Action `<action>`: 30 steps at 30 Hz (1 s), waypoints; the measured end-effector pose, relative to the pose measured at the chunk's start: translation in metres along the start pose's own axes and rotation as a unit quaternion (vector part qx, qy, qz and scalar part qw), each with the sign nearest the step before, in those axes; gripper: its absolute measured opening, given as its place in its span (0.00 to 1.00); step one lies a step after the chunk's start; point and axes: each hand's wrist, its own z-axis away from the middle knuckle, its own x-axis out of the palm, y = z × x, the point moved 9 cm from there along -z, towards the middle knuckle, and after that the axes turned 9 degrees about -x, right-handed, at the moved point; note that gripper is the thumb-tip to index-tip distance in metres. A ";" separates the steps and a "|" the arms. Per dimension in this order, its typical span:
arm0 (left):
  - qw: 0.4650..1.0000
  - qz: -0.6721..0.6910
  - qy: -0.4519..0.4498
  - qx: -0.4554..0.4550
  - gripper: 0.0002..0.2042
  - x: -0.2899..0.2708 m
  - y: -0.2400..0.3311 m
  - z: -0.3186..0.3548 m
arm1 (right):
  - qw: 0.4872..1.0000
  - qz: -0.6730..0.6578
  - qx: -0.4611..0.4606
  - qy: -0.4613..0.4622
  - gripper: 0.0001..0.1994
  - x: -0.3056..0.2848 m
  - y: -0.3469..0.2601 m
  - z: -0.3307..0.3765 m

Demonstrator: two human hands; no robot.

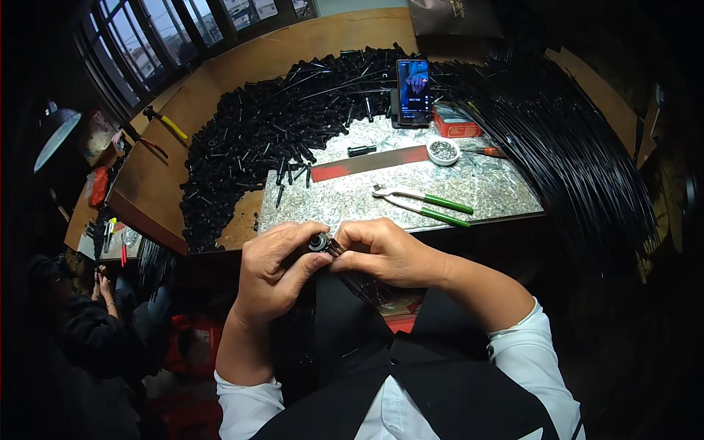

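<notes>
Close to the table's near edge, my left hand (277, 268) pinches a small dark cylindrical part (318, 242) between thumb and fingers. Its round end faces up and shows a pale ring with a hole. My right hand (385, 253) is closed against it, thumb and forefinger pinching the ends of several thin dark rods (336, 248) at the part's side. Below the hands the rods (363, 286) hang over my dark apron. Exactly how the rods meet the part is hidden by my fingers. Beyond my right hand, pliers (425, 205) with green handles lie on the speckled board (499, 187).
A large heap of black tubular parts (257, 132) covers the left and back. Long black rods (579, 161) are piled right. A propped phone (413, 92), red box (456, 126), white bowl (443, 152) and red-grey strip (370, 163) stand or lie between. Another person (95, 315) sits left.
</notes>
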 end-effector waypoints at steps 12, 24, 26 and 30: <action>0.998 -0.067 0.009 -0.002 0.11 0.002 0.004 0.009 | 1.000 0.004 0.018 0.007 0.09 0.001 0.001 0.003; 0.986 -0.132 0.088 -0.057 0.14 0.029 -0.011 0.025 | 0.977 0.170 -0.098 0.084 0.09 0.011 0.009 0.007; 0.981 -0.149 0.114 -0.040 0.14 0.035 -0.021 0.029 | 0.972 0.189 -0.113 0.087 0.08 0.016 0.011 0.007; 0.975 -0.140 0.164 -0.050 0.15 0.037 -0.034 0.033 | 0.967 0.188 -0.107 0.132 0.08 0.011 0.019 0.011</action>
